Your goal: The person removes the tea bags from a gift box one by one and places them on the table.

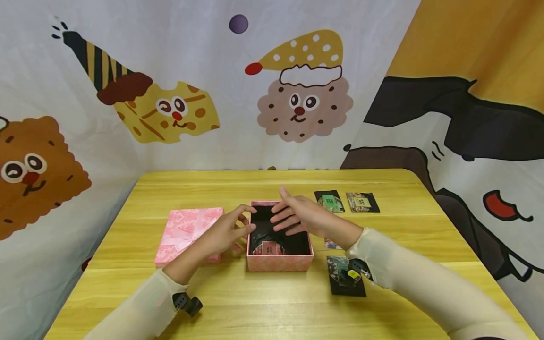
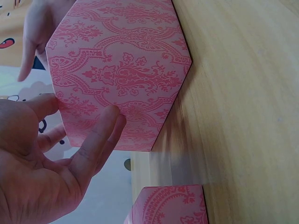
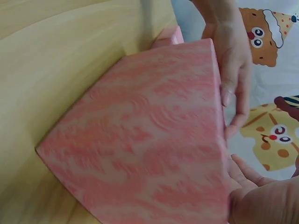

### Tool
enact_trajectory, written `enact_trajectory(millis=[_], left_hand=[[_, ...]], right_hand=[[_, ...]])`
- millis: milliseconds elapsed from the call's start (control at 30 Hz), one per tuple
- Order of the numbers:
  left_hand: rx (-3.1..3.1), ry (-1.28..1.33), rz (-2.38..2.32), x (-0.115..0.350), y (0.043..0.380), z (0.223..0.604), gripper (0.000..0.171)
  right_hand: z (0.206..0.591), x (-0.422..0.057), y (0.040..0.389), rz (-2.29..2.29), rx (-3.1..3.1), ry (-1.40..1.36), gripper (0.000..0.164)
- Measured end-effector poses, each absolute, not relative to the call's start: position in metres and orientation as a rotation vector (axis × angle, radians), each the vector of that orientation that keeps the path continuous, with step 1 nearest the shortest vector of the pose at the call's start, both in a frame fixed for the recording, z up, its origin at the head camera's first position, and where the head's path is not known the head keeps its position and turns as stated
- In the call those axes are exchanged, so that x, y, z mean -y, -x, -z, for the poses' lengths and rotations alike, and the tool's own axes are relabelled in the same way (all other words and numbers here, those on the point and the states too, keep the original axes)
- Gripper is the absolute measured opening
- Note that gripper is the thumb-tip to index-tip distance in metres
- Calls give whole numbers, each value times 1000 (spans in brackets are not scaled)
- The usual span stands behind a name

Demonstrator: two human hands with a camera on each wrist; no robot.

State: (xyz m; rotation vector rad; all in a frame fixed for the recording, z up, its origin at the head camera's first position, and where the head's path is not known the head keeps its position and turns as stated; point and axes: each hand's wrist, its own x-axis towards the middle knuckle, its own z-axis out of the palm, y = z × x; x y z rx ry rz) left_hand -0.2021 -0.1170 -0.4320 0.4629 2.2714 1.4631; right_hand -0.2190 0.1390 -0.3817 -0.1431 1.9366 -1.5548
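A pink patterned box (image 1: pixel 279 263) with a black inside stands uncovered in the middle of the table. At its front left, a dark flat packet with a red label (image 1: pixel 269 248) lies inside. My left hand (image 1: pixel 227 230) is at the box's left wall, fingers loosely spread, with fingertips at the rim and against the outer side in the left wrist view. Over the box's right part hovers my right hand (image 1: pixel 303 216), its fingers extended and spread, holding nothing. That hand and its forearm hide part of the right wall.
Left of the box lies its pink lid (image 1: pixel 187 231). A packet with a green label (image 1: pixel 330 202) and one with a yellow label (image 1: pixel 362 202) lie at the back right. Another dark packet (image 1: pixel 346 285) is in front, under the right wrist. A patterned curtain (image 1: pixel 238 156) hangs behind the table.
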Motion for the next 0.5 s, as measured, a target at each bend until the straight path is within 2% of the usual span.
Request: enact_trajectory(millis=[233,500], left_hand=[[-2261,-474,-1469,117,202,432,46],[-2272,-483,-1458,118,203,432,44]], right_hand=[[398,-122,216,1507,-1940,144,81],[419,-107,218,1527,-1940,216,75]])
